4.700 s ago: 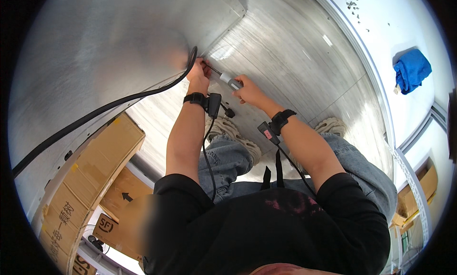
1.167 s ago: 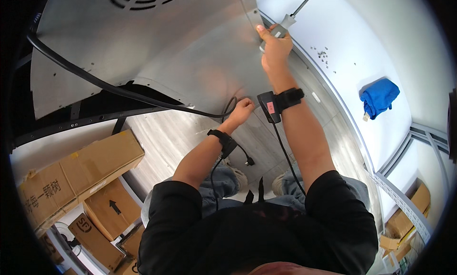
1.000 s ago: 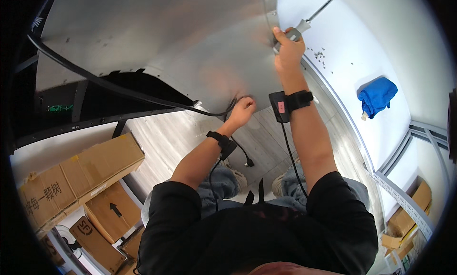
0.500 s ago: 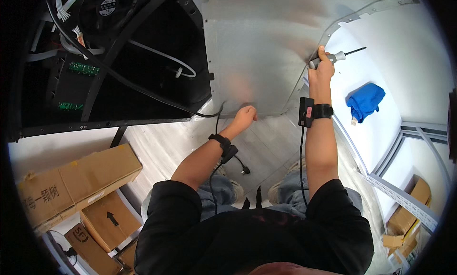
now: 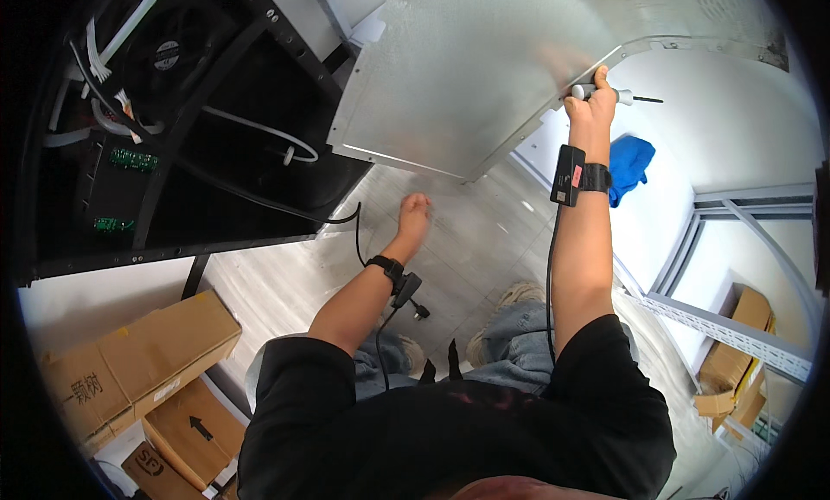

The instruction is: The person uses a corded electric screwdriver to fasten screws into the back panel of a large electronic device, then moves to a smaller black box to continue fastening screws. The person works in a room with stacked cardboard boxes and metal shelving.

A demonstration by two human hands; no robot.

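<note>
**Metal panel held up, screwdriver in the same hand**

Silvery sheet metal filled the top of the view: a large panel [image 5: 519, 76] swung away from a black open cabinet [image 5: 173, 154] whose inside showed a round fan, white tubes and small green circuit boards. The right hand [image 5: 590, 102] was raised to the panel's lower edge, its fingers [image 5: 600, 74] wrapped tight around a screwdriver [image 5: 605, 93] (grey grip, thin dark shaft pointing right) and touching the metal edge. A black wrist device with a small red label [image 5: 571, 175] sat on that forearm, a cable running down from it.

The left hand [image 5: 415, 214] hung lower, over the pale floor [image 5: 484, 249], fingers loosely curled and holding nothing, near a black cable [image 5: 346, 219] trailing from the cabinet. A blue cloth [image 5: 629, 167] lay on the white surface beside the right wrist.

At lower left stood brown cardboard boxes [image 5: 138, 370], one marked with a black arrow, another with dark printed characters. More flattened brown cartons [image 5: 735, 362] leaned at the right, below a grey metal rail [image 5: 718, 327].
</note>
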